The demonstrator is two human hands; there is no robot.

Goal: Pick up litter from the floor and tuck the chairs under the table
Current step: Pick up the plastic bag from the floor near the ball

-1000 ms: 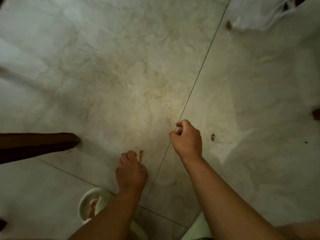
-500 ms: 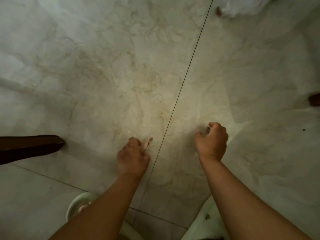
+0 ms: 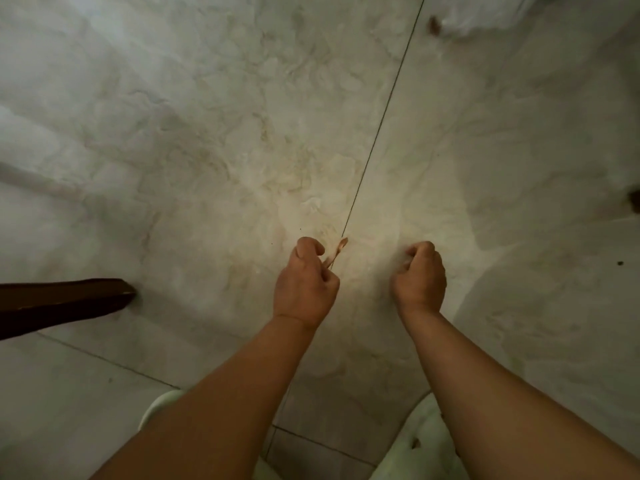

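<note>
A pale marble-patterned floor [image 3: 207,150] fills the view, laid in large glossy tiles veined in beige and grey. One thin dark grout line [image 3: 381,116] runs from the far edge down to the left hand's grip, and a second crosses it at an angle nearer the body than both hands. No brand, label or writing can be read anywhere.

Two bare hands are seen over the floor. The left hand [image 3: 304,282] is curled, and its grip is pressed together on one thin tan scrap of litter [image 3: 337,251], which sticks out beyond the fingers over the grout line. The right hand [image 3: 420,275] is closed into a loose fist just right of that grip; whether anything is held inside it cannot be told.

Well to the left of the grip, one dark wooden chair leg [image 3: 69,299] rests on the floor. Far beyond the grip, towards the upper right, one small brown scrap [image 3: 434,25] lies beside something white [image 3: 485,15] at the frame edge. To the right, one tiny dark speck [image 3: 620,263] is seen on the tile, and a dark object [image 3: 635,200] is cut off by the right edge. Two pale green slippers [image 3: 426,441] are partly visible beneath the forearms.
</note>
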